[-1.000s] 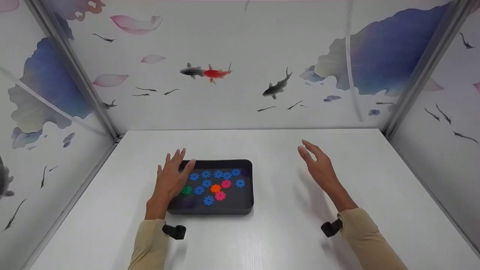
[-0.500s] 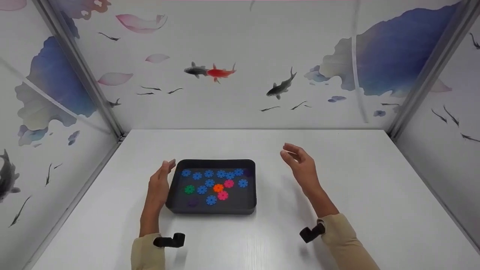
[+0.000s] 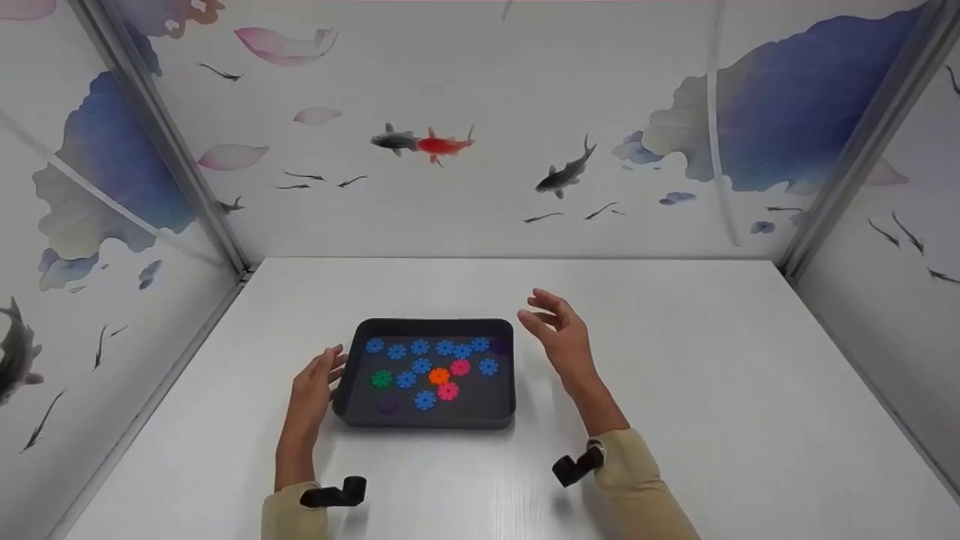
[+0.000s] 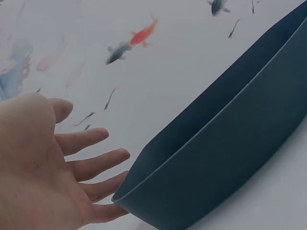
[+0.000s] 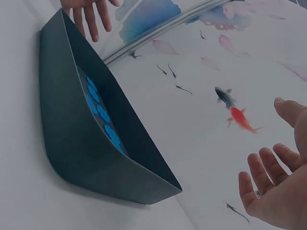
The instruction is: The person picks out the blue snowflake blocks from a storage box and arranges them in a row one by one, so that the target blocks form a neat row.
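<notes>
A dark rectangular tray [image 3: 427, 423] lies on the white table with several notched plastic discs in it. Most are blue discs [image 3: 425, 400]; a green disc [image 3: 382, 379], an orange disc [image 3: 439, 376], pink discs [image 3: 448, 391] and dark purple discs [image 3: 388, 406] lie among them. My left hand [image 3: 307, 390] is at the tray's left side with its fingers extended. In the left wrist view its lower fingertips reach the tray's corner [image 4: 216, 163]; whether they touch is unclear. My right hand [image 3: 564, 345] hovers off the right side, fingers loosely bent around nothing, apart from the tray wall [image 5: 86, 143].
The white tabletop [image 3: 675, 360] is enclosed by printed panels [image 3: 480, 202] at the back and both sides. Metal posts [image 3: 825, 165] stand at the back corners. A small black camera [image 3: 577, 466] sits on each wrist.
My left hand has drawn back from over the tray's left edge to beside its outer wall. The right hand has moved leftward, closer to the tray. The view has shifted slightly.
</notes>
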Available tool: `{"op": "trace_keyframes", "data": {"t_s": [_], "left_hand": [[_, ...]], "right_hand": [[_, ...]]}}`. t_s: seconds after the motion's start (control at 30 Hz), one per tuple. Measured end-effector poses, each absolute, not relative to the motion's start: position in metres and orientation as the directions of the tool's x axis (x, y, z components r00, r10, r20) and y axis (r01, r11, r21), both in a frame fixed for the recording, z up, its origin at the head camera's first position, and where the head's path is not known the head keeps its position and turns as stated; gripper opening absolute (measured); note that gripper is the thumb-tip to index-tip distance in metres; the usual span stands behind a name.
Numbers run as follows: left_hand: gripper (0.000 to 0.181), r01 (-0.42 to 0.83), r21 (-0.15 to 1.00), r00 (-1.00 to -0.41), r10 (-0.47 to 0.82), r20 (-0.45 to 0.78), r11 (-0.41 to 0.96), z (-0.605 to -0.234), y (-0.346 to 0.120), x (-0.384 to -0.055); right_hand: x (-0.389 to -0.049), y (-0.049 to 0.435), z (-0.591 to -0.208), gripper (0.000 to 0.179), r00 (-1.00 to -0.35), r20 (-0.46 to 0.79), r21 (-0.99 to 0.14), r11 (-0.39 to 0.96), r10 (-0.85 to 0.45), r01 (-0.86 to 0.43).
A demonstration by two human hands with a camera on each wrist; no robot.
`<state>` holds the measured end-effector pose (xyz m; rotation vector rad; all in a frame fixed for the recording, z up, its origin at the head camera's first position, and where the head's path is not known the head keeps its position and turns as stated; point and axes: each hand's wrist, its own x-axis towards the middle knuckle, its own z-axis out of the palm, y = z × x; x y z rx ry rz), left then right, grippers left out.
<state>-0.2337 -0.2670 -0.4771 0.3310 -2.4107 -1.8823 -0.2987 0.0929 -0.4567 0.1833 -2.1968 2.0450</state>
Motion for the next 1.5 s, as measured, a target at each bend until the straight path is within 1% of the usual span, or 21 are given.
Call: {"op": "trace_keyframes", "data": {"t_s": [0.07, 0.2, 0.37, 0.63, 0.8, 0.93, 1.07, 1.33, 1.5], "left_hand": [[0.063, -0.140, 0.964, -0.975, -0.201, -0.094, 0.225, -0.480, -0.270, -0.233], [0.061, -0.128, 0.972, -0.971, -0.225, -0.081, 0.200, -0.484, -0.274, -0.232], [0.059, -0.144, 0.971, -0.966, -0.242, -0.096, 0.193, -0.490, -0.278, -0.231], [0.055, -0.219, 0.955, -0.963, -0.204, -0.178, 0.198, -0.496, -0.286, -0.231], [0.050, -0.252, 0.935, -0.960, -0.184, -0.210, 0.247, -0.498, -0.287, -0.232], [0.044, -0.245, 0.923, -0.965, -0.169, -0.202, 0.295, -0.501, -0.286, -0.231], [0.042, -0.233, 0.921, -0.968, -0.167, -0.188, 0.313, -0.502, -0.285, -0.231], [0.043, -0.205, 0.911, -0.976, -0.147, -0.162, 0.358, -0.504, -0.289, -0.229], [0.045, -0.191, 0.913, -0.980, -0.125, -0.156, 0.361, -0.505, -0.290, -0.228]], "right_hand": [[-0.300, 0.087, -0.461, 0.059, -0.985, 0.173, -0.980, 0.099, -0.019, -0.174], [-0.299, 0.076, -0.468, 0.064, -0.985, 0.157, -0.967, 0.189, -0.078, -0.169], [-0.298, 0.068, -0.477, 0.063, -0.981, 0.157, -0.943, 0.278, -0.114, -0.183], [-0.301, 0.063, -0.487, 0.062, -0.981, 0.141, -0.904, 0.385, -0.135, -0.183], [-0.300, 0.059, -0.491, 0.059, -0.977, 0.142, -0.867, 0.456, -0.161, -0.201], [-0.300, 0.056, -0.497, 0.056, -0.976, 0.120, -0.828, 0.524, -0.179, -0.198], [-0.301, 0.055, -0.503, 0.053, -0.978, 0.107, -0.809, 0.557, -0.178, -0.190], [-0.302, 0.051, -0.508, 0.057, -0.977, 0.125, -0.715, 0.667, -0.174, -0.210], [-0.302, 0.050, -0.508, 0.056, -0.978, 0.139, -0.659, 0.722, -0.156, -0.209]]}}
